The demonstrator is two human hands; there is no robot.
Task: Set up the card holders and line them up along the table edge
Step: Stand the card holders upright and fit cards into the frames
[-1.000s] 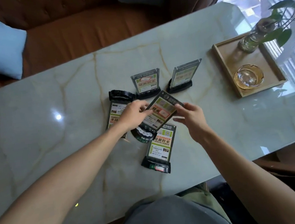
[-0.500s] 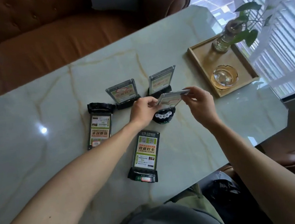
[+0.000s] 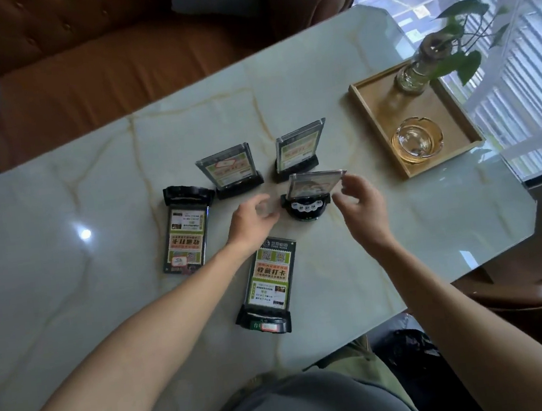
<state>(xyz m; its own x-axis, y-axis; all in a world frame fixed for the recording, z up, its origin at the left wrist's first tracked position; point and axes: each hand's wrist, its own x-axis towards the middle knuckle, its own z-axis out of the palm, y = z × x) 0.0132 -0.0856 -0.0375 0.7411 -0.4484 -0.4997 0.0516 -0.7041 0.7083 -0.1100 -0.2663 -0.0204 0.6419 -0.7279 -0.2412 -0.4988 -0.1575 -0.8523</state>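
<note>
card holder point(image 3: 315, 193) stands upright between open left hand point(image 3: 253, 221) and right hand point(image 3: 358, 200).

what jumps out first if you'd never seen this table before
Two bare hands, the left hand and the right hand, sit open on either side of an upright card holder at mid-table. Two more standing holders are just beyond it, while two flat holders lie face up nearer the person. At the right, a wooden tray carries a glass ashtray and a plant vase.
</note>
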